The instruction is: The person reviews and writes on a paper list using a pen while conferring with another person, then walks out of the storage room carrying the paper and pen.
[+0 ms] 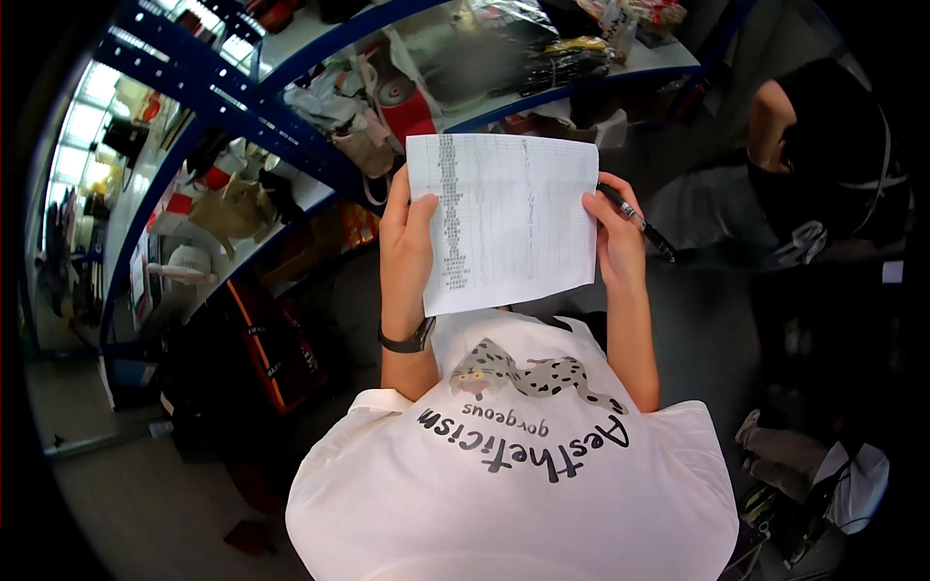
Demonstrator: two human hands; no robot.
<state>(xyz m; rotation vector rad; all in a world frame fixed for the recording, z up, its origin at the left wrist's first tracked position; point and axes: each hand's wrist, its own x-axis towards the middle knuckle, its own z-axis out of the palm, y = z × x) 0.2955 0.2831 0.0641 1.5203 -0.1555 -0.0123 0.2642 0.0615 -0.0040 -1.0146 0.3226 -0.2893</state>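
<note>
A white sheet of paper point(513, 223) with printed rows and columns is held up in front of the chest, over a white T-shirt point(523, 484). At the sheet's left edge my left hand point(407, 242) grips it, thumb on the front and the other fingers hidden behind. My right hand point(618, 228) pinches the right edge with the thumb, and a black pen point(651, 232) lies across its fingers, pointing down to the right. A dark band point(409, 339) is around the left wrist.
Blue metal shelving point(320, 160) packed with bags and boxes runs across the top and left. A person in black point(823, 145) is at the upper right. An orange-striped dark bag point(262, 339) stands at the left. Another person's leg point(780, 455) shows at the lower right.
</note>
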